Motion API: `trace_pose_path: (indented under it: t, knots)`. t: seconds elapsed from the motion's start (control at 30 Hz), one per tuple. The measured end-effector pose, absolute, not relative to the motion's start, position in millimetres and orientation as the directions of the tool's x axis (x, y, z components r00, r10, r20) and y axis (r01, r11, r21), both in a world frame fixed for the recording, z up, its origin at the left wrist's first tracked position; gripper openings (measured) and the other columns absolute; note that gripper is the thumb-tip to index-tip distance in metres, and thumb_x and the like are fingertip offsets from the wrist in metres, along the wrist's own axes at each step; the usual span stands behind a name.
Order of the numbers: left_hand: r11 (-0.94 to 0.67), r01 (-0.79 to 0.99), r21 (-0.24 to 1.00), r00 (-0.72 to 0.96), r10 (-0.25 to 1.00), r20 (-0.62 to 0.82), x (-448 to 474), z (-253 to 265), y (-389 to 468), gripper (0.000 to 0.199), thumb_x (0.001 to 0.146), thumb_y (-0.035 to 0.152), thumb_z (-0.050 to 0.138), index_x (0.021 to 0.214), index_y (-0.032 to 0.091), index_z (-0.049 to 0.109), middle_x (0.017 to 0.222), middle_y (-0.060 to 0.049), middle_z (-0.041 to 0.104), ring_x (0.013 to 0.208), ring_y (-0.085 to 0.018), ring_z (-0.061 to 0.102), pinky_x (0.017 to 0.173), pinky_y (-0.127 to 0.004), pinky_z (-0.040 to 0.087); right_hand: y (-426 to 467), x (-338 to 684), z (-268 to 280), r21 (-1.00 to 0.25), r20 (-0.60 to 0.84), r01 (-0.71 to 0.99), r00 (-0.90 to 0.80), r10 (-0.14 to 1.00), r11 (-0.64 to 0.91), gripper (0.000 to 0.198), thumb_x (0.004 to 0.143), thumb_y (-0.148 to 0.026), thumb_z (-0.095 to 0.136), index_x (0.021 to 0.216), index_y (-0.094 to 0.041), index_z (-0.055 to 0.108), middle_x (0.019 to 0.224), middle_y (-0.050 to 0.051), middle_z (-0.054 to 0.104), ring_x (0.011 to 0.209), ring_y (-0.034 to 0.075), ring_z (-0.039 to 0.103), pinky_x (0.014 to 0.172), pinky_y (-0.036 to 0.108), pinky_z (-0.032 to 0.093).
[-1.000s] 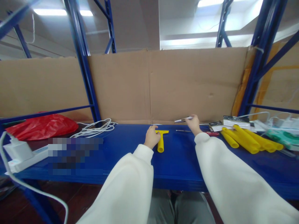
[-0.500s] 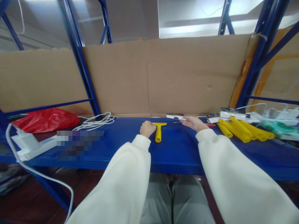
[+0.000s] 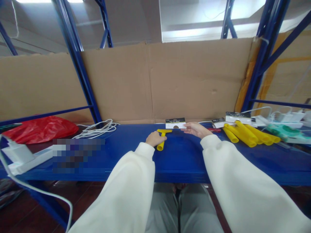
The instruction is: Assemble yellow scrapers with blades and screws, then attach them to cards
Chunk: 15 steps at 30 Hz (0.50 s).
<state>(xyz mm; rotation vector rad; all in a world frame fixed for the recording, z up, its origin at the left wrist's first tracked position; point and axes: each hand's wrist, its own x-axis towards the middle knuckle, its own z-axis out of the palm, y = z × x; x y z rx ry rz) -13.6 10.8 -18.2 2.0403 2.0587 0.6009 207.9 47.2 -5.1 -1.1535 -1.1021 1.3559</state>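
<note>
A yellow T-shaped scraper (image 3: 160,146) lies at the middle of the blue tabletop (image 3: 179,161), its crossbar pointing away from me. My left hand (image 3: 155,139) is closed around its handle, thumb lying across it. Just beyond, my right hand (image 3: 196,130) pinches the right edge of a black-and-white printed card (image 3: 175,124). The card is tilted up so its face shows. A red-handled tool (image 3: 214,130) lies right of my right hand, partly hidden behind it.
Several yellow scraper handles (image 3: 243,134) are piled at the right, before more printed cards (image 3: 234,116). At the left are a red plastic bag (image 3: 46,128), coiled white cable (image 3: 103,128) and a white power strip (image 3: 36,158). A cardboard wall (image 3: 179,81) closes the back.
My left hand has moved from the crossbar's left end down onto the scraper's handle. My right hand has raised the card, turning its printed face toward me.
</note>
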Motion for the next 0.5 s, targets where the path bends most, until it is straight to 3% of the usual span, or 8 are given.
trace_pose_path:
  t: [0.23, 0.5]
  knots:
    - [-0.016, 0.816, 0.578, -0.129, 0.97, 0.208, -14.1, -21.6, 17.6, 0.022, 0.065, 0.039, 0.068, 0.061, 0.017, 0.063, 0.081, -0.015, 0.074, 0.087, -0.029, 0.07, 0.066, -0.028, 0.048, 46.5, 207.6, -6.0, -0.988, -0.083, -0.12, -0.091, 0.992, -0.093, 0.008, 0.083, -0.007, 0.059, 0.08, -0.013, 0.062, 0.071, 0.006, 0.07, 0.062, 0.014, 0.066, 0.066, 0.026, 0.054]
    - [0.002, 0.718, 0.696, -0.178, 0.967, 0.181, -15.2, -20.9, 22.9, 0.016, 0.071, 0.029, 0.066, 0.064, 0.016, 0.064, 0.076, -0.012, 0.072, 0.082, -0.026, 0.069, 0.063, -0.027, 0.047, 39.3, 203.9, -2.5, -0.987, -0.105, -0.116, -0.081, 0.991, -0.114, 0.013, 0.085, -0.005, 0.053, 0.078, -0.013, 0.061, 0.067, 0.005, 0.069, 0.062, 0.013, 0.066, 0.067, 0.025, 0.054]
